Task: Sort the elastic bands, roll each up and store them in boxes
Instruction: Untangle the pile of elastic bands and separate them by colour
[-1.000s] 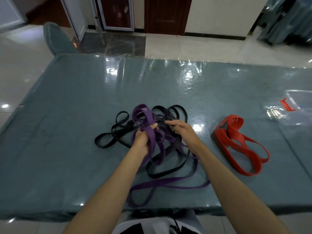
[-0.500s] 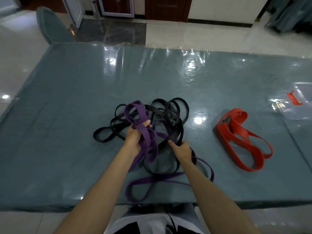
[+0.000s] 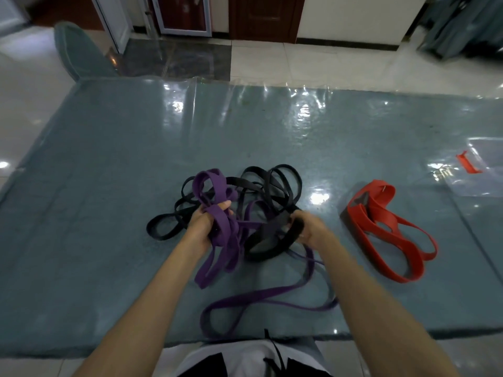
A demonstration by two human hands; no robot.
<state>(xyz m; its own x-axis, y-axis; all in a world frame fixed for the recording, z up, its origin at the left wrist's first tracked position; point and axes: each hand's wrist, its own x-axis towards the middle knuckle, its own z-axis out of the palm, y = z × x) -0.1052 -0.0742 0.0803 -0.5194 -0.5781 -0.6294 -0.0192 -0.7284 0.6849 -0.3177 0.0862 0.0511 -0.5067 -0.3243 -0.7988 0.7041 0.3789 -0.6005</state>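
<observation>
A tiled room with dark wooden doors at the far wall lies beyond a long table (image 3: 109, 186) covered in grey-green cloth under a glossy clear sheet. Both bare forearms reach forward from the near edge and converge over a tangle of bands at the middle of the table. The left hand (image 3: 202, 227) is raised slightly, its fingers curled round a bunch of the purple band (image 3: 217, 235); loops of that band stand up beyond the knuckles and longer strands hang down toward the person, trailing in a long flat loop that runs left to right along the near edge. The right hand (image 3: 310, 229), blurred, has its fingers closed round a thick loop of black band (image 3: 269, 240), which sits just left of the palm and sags onto the cloth. More black coils spread behind and to the left of both hands. Well to the right of the right hand lies a red band (image 3: 389, 229), its long axis running from far-left to near-right. A clear plastic bag (image 3: 476, 183) with a red tab rests at the right edge.
</observation>
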